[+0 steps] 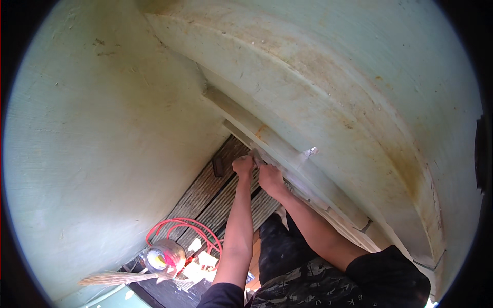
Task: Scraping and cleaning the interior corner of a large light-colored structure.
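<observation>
Both my arms reach forward to a pale ledge at the foot of the wall. My left hand has its fingers curled around one end of a small greyish flat piece. The other end is in my closed right hand, just to the right and slightly nearer. Its kind is too small and covered to make out. The piece lies close against the ledge's lower edge; whether it touches is unclear. Left of my left hand, a dark brown block rests on the slatted wooden boards.
Pale green stained walls rise left and right. A coiled red hose lies at the lower left, by a round container with yellow and pink on it. A straw broom and sunlit pale patches are near it.
</observation>
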`<state>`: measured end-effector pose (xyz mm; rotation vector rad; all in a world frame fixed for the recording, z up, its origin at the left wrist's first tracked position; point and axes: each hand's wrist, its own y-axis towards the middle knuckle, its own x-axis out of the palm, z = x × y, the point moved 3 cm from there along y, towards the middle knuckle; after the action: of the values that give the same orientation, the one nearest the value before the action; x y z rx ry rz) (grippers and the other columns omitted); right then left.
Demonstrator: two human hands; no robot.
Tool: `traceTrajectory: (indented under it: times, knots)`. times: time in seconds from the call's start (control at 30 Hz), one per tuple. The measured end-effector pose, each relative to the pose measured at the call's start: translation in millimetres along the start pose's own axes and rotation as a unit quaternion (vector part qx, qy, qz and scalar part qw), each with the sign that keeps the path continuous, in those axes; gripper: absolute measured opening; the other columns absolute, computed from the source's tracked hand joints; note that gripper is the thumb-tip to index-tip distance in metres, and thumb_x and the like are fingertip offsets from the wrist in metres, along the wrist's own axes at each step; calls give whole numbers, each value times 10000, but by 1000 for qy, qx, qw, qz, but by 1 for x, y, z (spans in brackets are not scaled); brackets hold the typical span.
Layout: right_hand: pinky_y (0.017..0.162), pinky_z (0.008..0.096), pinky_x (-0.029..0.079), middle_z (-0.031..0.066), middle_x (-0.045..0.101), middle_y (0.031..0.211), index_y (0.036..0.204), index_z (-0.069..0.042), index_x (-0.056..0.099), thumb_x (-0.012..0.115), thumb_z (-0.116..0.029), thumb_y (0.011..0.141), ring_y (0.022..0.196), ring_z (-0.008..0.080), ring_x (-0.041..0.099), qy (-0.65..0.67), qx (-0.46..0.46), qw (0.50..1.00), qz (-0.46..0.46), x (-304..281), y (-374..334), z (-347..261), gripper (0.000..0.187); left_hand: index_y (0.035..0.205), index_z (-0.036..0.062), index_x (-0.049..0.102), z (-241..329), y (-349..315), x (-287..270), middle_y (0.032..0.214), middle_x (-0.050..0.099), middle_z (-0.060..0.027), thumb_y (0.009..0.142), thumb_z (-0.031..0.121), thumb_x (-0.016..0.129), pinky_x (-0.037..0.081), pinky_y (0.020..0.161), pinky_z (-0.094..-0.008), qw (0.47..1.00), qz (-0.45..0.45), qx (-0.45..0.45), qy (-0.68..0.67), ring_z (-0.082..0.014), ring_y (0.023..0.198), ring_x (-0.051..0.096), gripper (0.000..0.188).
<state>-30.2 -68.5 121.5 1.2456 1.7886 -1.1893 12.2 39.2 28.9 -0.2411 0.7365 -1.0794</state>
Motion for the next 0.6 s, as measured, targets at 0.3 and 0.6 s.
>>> traceTrajectory:
  times: [0.3,0.6]
  knots:
    - [835,428,473,176,639,906,1255,-83,452,475,-31,798,909,326,612,22,33,998,-40,-2,11,-14,460,515,-21,602,-2,24,-7,473,557,-59,706,208,724,437,486,-309,997,-37,-46,-55,-117,465,531,323]
    - [815,410,486,173,639,925,1249,-87,451,466,-56,811,926,323,610,13,59,996,-70,-8,11,-13,439,472,-11,559,3,8,3,466,530,-51,707,140,726,410,419,-291,975,-74,-116,-176,-108,436,498,325]
